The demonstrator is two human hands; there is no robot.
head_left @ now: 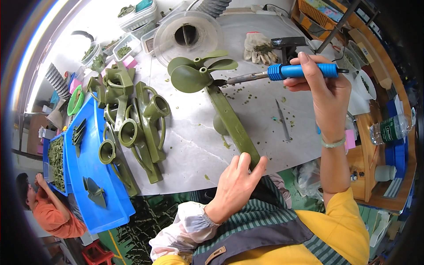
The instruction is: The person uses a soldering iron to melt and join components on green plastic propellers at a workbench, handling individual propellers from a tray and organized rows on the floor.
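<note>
Plain olive green covers the propeller-bladed part point(232, 126) at centre and the ring-ended parts point(150, 128) at nine o'clock. At two, the soldering-iron-like tool point(304, 71) pairs bright blue with silver-grey. The bench point(190, 141) is pale grey, the tray point(95, 176) at eight blue. The apron point(260, 216), at five, has dark and teal-green stripes; the sleeve point(340, 216), at four, is yellow.

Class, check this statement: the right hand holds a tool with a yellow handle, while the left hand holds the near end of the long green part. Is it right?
Not quite: the handle of the tool is blue, not yellow, as the head view shows. The right hand does hold it, and the left hand holds the near end of the long green part.
</note>
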